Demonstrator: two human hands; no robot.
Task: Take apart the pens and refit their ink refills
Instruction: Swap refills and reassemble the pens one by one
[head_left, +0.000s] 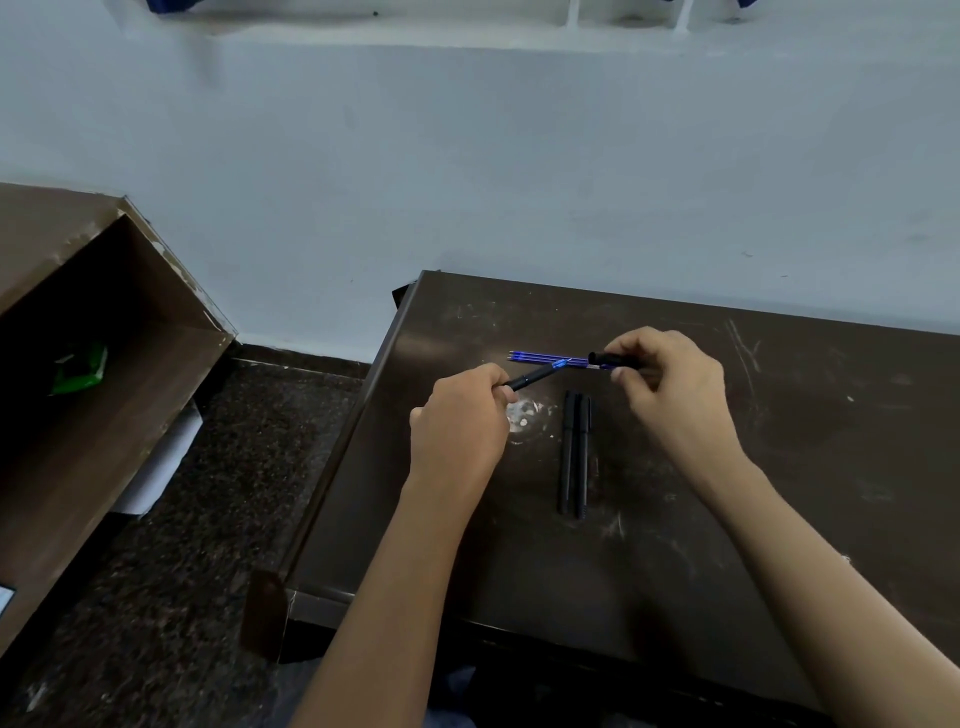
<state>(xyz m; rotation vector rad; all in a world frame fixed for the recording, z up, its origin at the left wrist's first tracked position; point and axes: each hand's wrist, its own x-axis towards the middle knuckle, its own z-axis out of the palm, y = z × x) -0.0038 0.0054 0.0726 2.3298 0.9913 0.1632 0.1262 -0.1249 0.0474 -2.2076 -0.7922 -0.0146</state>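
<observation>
Two slim matte black pens (574, 452) lay side by side on the scratched dark surface (779, 467), long axes running near to far. Left hand (460, 421) gripped a black pen barrel (530, 378), its blue tip pointing far-right. Right hand (670, 389) pinched a black cylindrical cap (610, 358). Beyond, thin blue refills (540, 356) lay left to right.

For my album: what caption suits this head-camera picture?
Left hand holds a pen body, right hand a black piece; blue refills and two black pens lie on the table.
</observation>
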